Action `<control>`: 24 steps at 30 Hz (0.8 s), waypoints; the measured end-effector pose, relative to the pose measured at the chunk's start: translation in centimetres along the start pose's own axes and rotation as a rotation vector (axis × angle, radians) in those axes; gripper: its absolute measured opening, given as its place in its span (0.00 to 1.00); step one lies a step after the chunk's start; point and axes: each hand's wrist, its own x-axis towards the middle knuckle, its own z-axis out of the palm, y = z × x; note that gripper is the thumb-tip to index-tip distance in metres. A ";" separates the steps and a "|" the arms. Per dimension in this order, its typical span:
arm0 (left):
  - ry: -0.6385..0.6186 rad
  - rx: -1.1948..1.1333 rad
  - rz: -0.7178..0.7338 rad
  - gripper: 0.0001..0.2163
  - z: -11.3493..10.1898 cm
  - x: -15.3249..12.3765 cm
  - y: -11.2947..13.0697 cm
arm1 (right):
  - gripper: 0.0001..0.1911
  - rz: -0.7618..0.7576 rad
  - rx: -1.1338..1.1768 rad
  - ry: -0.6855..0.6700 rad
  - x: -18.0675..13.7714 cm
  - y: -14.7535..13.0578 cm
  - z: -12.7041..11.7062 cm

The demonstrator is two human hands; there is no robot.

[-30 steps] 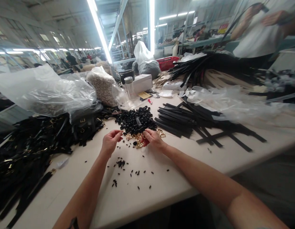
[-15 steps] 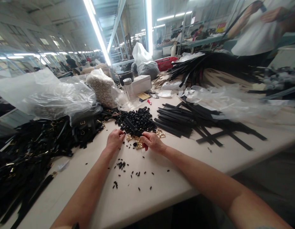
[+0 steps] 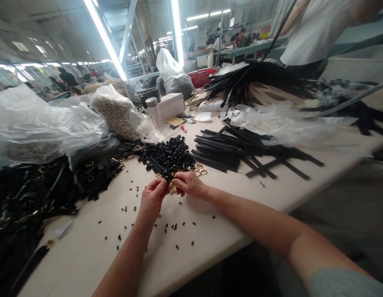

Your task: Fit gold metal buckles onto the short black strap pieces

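Both hands meet over the table in front of a heap of small black loops point(image 3: 173, 149). My right hand point(image 3: 191, 184) is closed, thumb and fingers pinching the near end of a short black strap point(image 3: 157, 166). Against it, my left hand point(image 3: 152, 197) pinches the same end of the strap, its fingertips touching or almost touching those of the right. The strap's other end points away over the loops. Gold buckles point(image 3: 200, 169) lie beside and under the hands, partly hidden. Small black tube-like bits point(image 3: 174, 227) are scattered on the near tabletop.
Black straps with gold buckles point(image 3: 33, 194) are heaped on the left, beside a large clear plastic bag point(image 3: 49, 123). Cut black strips point(image 3: 219, 150) lie to the right. Behind stand a glass jar point(image 3: 154, 111) and a white box point(image 3: 171, 105). A person in white point(image 3: 315, 33) stands far right.
My left hand has moved right from the table beside the heap to the strap in my right hand. The whole view has shifted slightly as the head turned.
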 end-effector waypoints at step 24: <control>0.027 0.185 0.147 0.16 -1.2 1.6 -1.5 | 0.10 0.110 -0.144 -0.067 -0.3 0.3 -0.5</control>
